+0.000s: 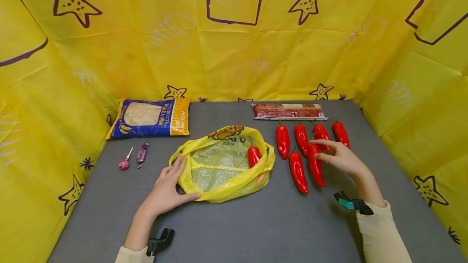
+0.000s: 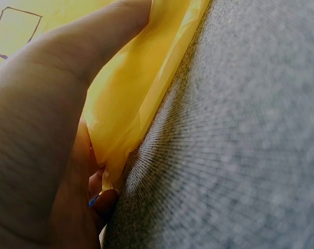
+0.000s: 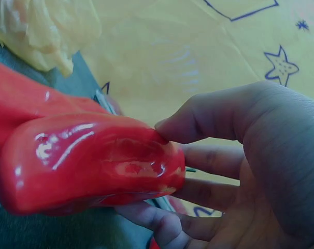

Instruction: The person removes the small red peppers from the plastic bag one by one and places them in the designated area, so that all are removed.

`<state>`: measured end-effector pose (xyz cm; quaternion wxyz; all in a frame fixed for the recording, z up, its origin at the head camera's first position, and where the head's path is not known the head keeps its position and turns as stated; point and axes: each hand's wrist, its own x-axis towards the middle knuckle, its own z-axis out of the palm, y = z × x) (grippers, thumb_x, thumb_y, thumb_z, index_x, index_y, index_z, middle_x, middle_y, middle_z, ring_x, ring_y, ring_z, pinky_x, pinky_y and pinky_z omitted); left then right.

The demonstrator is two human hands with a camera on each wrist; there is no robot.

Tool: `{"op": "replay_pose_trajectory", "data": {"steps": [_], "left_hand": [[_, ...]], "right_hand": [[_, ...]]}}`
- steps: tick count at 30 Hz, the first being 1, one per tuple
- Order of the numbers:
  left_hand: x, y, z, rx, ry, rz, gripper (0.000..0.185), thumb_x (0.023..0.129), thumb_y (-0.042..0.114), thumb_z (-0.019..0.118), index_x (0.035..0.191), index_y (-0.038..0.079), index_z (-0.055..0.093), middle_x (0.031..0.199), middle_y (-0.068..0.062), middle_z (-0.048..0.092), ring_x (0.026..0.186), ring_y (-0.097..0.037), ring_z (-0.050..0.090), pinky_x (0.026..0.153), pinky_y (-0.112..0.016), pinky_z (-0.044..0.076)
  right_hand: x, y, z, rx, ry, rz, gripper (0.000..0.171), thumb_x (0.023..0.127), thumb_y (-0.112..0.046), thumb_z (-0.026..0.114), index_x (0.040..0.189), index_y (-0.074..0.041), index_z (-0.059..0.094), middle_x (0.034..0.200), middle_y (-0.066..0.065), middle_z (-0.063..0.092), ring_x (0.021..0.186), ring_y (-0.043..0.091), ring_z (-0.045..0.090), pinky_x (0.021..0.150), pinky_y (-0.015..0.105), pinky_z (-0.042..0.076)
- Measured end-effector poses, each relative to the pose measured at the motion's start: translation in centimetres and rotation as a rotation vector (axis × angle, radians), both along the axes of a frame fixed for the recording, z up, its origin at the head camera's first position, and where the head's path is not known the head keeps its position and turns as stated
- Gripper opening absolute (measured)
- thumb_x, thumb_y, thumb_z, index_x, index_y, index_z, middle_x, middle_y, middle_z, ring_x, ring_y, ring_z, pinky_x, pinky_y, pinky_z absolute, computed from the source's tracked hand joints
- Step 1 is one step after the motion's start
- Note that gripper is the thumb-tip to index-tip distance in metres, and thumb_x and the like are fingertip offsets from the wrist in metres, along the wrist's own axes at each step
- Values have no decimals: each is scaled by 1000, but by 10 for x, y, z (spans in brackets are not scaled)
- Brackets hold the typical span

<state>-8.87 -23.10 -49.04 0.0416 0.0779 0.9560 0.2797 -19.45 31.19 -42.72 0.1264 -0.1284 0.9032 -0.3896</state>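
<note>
The fingers [image 3: 198, 122] of the right hand [image 1: 341, 158] pinch the top end of a red pepper [image 1: 316, 164], thumb above and fingertips curling under it, as the right wrist view shows up close; the pepper lies among the others right of the bag [image 1: 223, 163] and seems barely lifted, if at all. The left hand [image 1: 169, 188] holds the near left rim of the yellow bag, thumb along the edge and fingers laid over the plastic, keeping the mouth spread on the grey table [image 1: 248, 230]. One pepper [image 1: 254, 156] already lies inside, against the right wall. The glossy skin looks slippery, so a pinch at one end could let the long body swing or slide out on the way across. The neighbouring pepper [image 1: 298, 172] lies just beside it, near enough to be nudged or rolled as it comes up. The thin plastic could sag shut if the left grip slackens, and the pepper would then land on the rim, not inside. Farther off, more peppers [image 1: 302, 139] stand in a row; behind them lie a red packet [image 1: 289, 111] and, far left, a blue bag [image 1: 150, 117] with a lollipop [image 1: 125, 161] and a candy [image 1: 141, 154] nearer, all well apart from the hands.
</note>
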Motion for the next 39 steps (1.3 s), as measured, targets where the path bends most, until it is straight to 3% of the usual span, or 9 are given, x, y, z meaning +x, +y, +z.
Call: {"op": "replay_pose_trajectory", "data": {"steps": [6,15,22,28,35,39], "left_hand": [[-1,0,0,1,3,-1,130,77,75,81,172,15,16,179,-9,10,146,-41,33,112,-71,36],[0,0,1,10,15,-2,129,78,73,82,172,15,15,179,-10,11,145,-42,33,111,-71,37],[1,0,-1,4,6,2,129,78,74,81,172,16,15,179,-10,11,146,-41,33,111,-71,37],[0,1,-1,2,3,-2,129,78,75,80,172,17,14,179,-9,11,146,-41,33,111,-71,37],[1,2,1,5,18,-3,129,78,73,82,172,15,16,179,-10,12,145,-42,34,110,-71,38],[2,1,2,3,12,-2,129,78,73,82,172,14,16,179,-10,11,145,-42,34,110,-71,38]], "right_hand": [[6,9,-8,16,-4,7,51,103,-21,69,151,-7,58,138,23,65,100,28,68,80,35,58],[8,14,-20,39,-6,5,51,101,-19,69,150,-9,59,131,21,65,84,25,62,71,34,53],[12,15,-30,1,40,-5,49,102,-20,69,149,-10,60,111,15,66,79,23,59,66,31,48],[17,17,-37,-33,85,13,48,102,-19,69,148,-9,61,121,14,68,91,20,58,71,30,49],[19,18,-43,-49,106,5,47,104,-20,68,149,-11,60,138,16,68,105,13,59,85,27,53],[18,18,-47,-63,141,-1,45,104,-17,67,148,-9,61,131,14,70,99,10,61,84,25,52]]}}
